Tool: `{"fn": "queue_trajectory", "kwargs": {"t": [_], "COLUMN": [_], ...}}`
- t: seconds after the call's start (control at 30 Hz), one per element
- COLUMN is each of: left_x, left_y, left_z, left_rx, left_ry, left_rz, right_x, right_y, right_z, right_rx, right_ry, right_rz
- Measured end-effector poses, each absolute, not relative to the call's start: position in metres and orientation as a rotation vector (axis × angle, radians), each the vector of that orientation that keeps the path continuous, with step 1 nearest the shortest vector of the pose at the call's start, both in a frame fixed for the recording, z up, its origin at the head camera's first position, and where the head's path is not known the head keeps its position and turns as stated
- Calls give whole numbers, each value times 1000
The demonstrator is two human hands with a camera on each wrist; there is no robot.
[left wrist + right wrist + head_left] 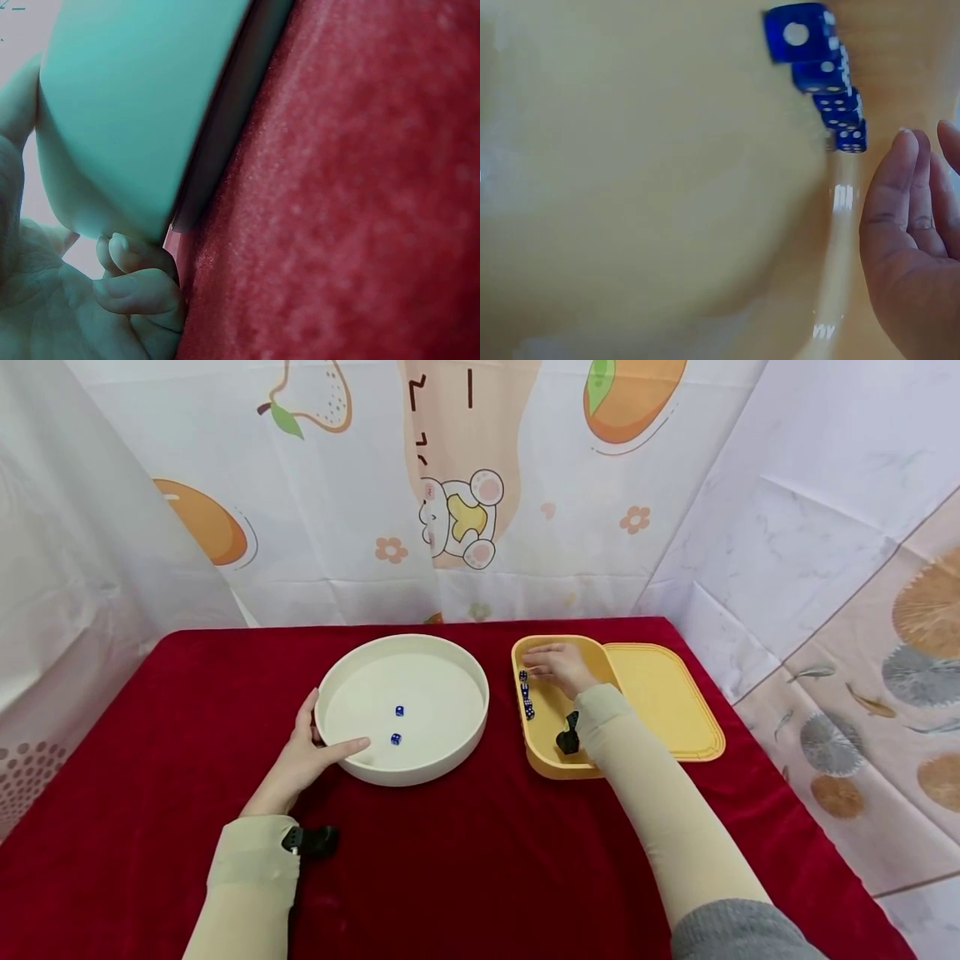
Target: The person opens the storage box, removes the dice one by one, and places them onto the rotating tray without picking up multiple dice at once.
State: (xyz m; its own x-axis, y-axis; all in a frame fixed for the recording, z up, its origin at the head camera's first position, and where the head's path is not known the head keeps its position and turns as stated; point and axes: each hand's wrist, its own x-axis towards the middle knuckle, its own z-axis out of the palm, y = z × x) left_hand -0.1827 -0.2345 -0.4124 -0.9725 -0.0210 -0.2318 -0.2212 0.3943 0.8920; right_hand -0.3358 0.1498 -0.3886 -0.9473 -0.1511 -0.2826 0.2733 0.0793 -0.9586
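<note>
My left hand (pixel 303 760) grips the left rim of a round white tray (pixel 476 727), thumb over the edge and fingers curled against its outer side. In the left wrist view the tray's wall (pixel 142 97) sits between thumb and fingers. Two blue dice, a farther die (pixel 400 711) and a nearer die (pixel 396 739), lie in the tray. My right hand (pixel 561 667) is inside a yellow box (pixel 558 770), its fingers fairly straight with nothing visible in them. Beside it, several blue dice (pixel 799 34) with white dots form a line near the box's left wall; whether stacked, I cannot tell.
A flat yellow lid (pixel 660 702) lies right of the box, against its side. Dark red cloth (pixel 480 860) covers the table. Patterned curtains (pixel 337 527) hang behind and at both sides. A black wrist camera (pixel 568 735) on my right arm is over the box.
</note>
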Motion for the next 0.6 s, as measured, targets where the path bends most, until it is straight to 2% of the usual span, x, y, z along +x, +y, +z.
{"fn": "queue_trajectory", "kwargs": {"t": [0.6], "left_x": [-184], "left_y": [-234], "left_z": [-411], "left_rx": [-227], "left_ry": [2453], "left_rz": [1613], "right_x": [-340], "right_y": [148], "right_z": [-407], "right_rx": [115], "right_ry": [2103], "right_rz": [-1821]}}
